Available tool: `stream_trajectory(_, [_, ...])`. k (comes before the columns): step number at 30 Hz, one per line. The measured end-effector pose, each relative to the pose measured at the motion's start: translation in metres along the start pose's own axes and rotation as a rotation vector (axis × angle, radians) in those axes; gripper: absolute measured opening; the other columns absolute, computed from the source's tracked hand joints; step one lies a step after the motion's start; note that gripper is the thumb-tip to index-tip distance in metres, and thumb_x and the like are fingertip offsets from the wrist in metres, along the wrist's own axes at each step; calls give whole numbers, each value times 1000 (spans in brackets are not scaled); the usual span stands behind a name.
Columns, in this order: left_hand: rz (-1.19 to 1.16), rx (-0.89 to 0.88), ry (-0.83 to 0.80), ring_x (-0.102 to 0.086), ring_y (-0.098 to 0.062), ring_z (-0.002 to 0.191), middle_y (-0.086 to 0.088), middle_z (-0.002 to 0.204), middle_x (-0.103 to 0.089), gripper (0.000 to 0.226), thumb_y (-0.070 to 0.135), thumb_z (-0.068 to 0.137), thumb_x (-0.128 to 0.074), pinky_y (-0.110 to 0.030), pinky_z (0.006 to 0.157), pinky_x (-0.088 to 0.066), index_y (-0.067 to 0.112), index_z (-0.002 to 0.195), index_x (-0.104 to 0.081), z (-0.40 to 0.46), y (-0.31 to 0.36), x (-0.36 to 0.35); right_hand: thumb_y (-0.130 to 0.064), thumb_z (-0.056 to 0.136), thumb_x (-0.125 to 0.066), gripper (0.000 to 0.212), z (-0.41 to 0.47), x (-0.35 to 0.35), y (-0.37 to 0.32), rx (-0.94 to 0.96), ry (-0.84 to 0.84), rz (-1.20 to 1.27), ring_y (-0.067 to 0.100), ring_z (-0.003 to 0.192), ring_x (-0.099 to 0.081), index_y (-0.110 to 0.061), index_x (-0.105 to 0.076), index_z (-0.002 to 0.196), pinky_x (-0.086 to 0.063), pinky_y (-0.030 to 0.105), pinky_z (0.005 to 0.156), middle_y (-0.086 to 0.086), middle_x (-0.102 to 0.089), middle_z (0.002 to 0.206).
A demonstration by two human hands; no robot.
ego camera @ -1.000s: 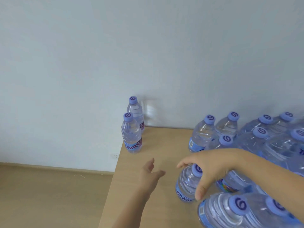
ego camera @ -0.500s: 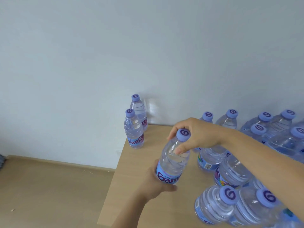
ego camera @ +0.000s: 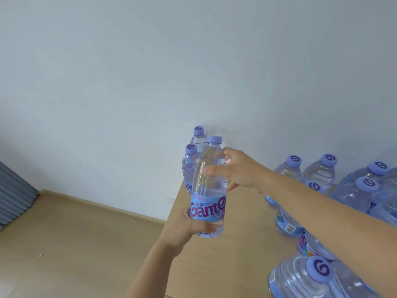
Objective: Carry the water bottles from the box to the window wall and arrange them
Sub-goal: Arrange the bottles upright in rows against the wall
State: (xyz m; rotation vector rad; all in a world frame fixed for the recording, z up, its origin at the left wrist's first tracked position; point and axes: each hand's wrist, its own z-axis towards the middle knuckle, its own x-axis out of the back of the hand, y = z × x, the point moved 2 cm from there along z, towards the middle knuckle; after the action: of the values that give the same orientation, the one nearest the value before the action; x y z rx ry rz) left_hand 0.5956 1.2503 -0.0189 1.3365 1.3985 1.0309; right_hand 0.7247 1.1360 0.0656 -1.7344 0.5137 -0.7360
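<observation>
Bottle in transfer (ego camera: 209, 190): held upright above the near-left part of the tabletop (ego camera: 242, 229), long axis close to vertical, cap uppermost and label facing the camera. Left hand (ego camera: 191, 224): its grip is closed round the base, below the label, fingers wrapped under the bottom rim, so the bottle's length rises straight up from this grip. Right hand (ego camera: 238, 171): fingers loosely spread, thumb and fingertips lying against the bottle's upper shoulder from the right; whether they bear any load cannot be told. Two placed bottles (ego camera: 190, 168): upright at the far-left corner of the tabletop against the wall (ego camera: 193, 61), directly behind the held bottle. Judged next move: forward and slightly left from the left-hand grip, that hand being the nearer to the pair. Remaining stock of bottles (ego camera: 322, 173): crowded along the right side, some beneath the right forearm. Compared with half a second earlier, the right hand has left the cap and slid down to the shoulder, and the bottle stands higher and straighter, its cap now overlapping the pair at the wall
</observation>
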Motion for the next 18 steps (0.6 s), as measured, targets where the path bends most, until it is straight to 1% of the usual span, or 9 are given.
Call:
stream_trajectory(2, [20,20,18,-56,-21,72,-10,81,-65,42,15,54,-73,-28,63,-41,8,95,-66,-2,-4,9,-36,72,-78,32,4,-8,-2,-2,-18,-15,-10,70,-64,-34,-51,89,-53,20,51,-23,-55,90])
stream_trajectory(4, [33,35,19,-56,-20,72,-10,83,-65,46,17,52,-74,-26,62,-41,6,96,-65,-3,-8,18,-35,69,-80,35,10,-17,-1,-7,-26,-49,-2,83,-65,-32,-52,89,-55,25,58,-16,-61,98])
stream_trajectory(6, [32,55,13,-60,-19,73,-11,86,-67,50,14,53,-75,-26,63,-45,4,100,-63,-4,-16,28,-36,67,-81,41,17,-27,5,-5,-12,-140,17,100,-64,-24,-53,94,-55,35,77,4,-64,110])
stream_trajectory(8, [24,90,109,-66,-21,83,-9,94,-71,56,8,53,-78,-27,70,-51,6,107,-62,-1,-32,41,-38,66,-82,55,22,-39,15,18,-10,-259,21,105,-61,-16,-53,107,-50,42,92,7,-64,112])
stream_trajectory(10, [64,112,259,-68,-18,92,-1,98,-73,59,10,51,-81,-22,74,-53,15,108,-65,3,-52,49,-42,64,-82,63,25,-50,26,34,-4,-347,16,102,-61,-15,-50,112,-49,39,91,0,-63,109])
stream_trajectory(12, [135,117,373,-67,-8,93,11,95,-73,58,15,52,-85,-17,76,-51,25,105,-66,7,-71,51,-42,61,-83,62,30,-60,38,45,2,-384,12,95,-60,-17,-50,109,-50,32,85,-6,-62,102])
stream_trajectory(15, [262,140,475,-59,17,77,35,82,-66,44,26,59,-86,-1,61,-41,43,91,-61,11,-89,52,-40,59,-84,57,35,-73,53,42,9,-466,7,81,-54,-21,-46,97,-47,25,71,-9,-54,91])
stream_trajectory(16, [292,153,493,-58,18,76,35,81,-66,40,31,59,-85,-1,58,-40,45,87,-60,13,-92,54,-40,58,-84,56,37,-75,57,39,10,-468,4,78,-51,-23,-43,93,-44,24,68,-10,-52,89])
stream_trajectory(18, [375,164,522,-61,8,81,23,83,-70,38,42,57,-82,-8,61,-45,42,88,-61,20,-95,58,-39,58,-84,54,41,-78,63,43,22,-470,2,74,-47,-27,-39,86,-39,22,63,-11,-48,85])
